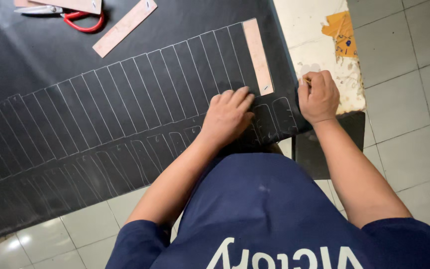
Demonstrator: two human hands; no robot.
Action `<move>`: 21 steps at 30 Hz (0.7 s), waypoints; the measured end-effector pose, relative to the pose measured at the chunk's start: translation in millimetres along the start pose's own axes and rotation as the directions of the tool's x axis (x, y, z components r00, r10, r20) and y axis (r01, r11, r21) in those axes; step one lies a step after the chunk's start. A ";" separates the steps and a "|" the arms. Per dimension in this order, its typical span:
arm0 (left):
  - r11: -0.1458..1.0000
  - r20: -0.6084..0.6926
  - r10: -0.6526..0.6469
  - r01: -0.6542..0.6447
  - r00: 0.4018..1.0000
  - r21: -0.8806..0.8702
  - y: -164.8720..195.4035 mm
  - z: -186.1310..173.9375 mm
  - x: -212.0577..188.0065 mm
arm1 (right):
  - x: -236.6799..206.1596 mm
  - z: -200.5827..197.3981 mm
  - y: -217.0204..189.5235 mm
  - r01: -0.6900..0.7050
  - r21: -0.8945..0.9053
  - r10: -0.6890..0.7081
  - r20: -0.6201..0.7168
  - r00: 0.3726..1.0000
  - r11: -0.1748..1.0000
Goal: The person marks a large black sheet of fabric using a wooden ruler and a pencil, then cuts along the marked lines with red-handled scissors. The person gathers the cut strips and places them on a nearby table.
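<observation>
The left hand [227, 117] lies flat, fingers together, on the black sheet [51, 55] below the pink template strip [258, 57] (long axis running away); the right hand [318, 97], just beside, pinches what seems a marker.

The long pink strip [258, 56] lies on the black sheet [36, 55]. The left hand [228, 117] presses down just below its near end, so that way is blocked. The right hand [317, 97] sits right of the strip at the sheet's edge. Far left of the strip, red scissors [70, 14] and another pink strip [124, 27] lie in the way. Between them and the long strip, the sheet is open.
</observation>
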State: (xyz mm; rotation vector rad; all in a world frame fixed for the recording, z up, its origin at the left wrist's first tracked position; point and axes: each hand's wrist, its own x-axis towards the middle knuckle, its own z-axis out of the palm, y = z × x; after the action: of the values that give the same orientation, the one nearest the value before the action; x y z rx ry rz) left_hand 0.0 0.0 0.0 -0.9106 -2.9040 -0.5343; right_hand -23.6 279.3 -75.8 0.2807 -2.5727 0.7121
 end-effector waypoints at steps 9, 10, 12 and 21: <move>0.996 0.007 0.052 -0.053 0.999 0.071 12.6 21.9 7.2 | -5.4 -7.8 -0.4 -0.016 -0.020 0.016 -0.002 1.000 1.000; 0.996 -0.005 0.037 -0.037 0.999 0.087 11.8 20.4 1.4 | -5.9 -8.0 -0.6 -0.020 -0.019 0.020 -0.001 1.000 1.000; 0.994 -0.037 -0.020 0.024 0.999 0.109 9.3 17.1 -12.9 | -8.3 -8.1 0.5 -0.014 -0.008 0.014 -0.009 1.000 1.000; 0.990 0.033 -0.112 0.109 0.993 0.084 15.3 12.1 -28.3 | -13.8 -15.6 1.0 -0.015 -0.004 0.015 -0.007 1.000 1.000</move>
State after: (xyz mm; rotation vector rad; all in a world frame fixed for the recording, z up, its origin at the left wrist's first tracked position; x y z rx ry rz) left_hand 32.6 0.4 -10.8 -0.7610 -2.9994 -0.4055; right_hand -6.0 289.4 -70.9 0.2577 -2.5719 0.7117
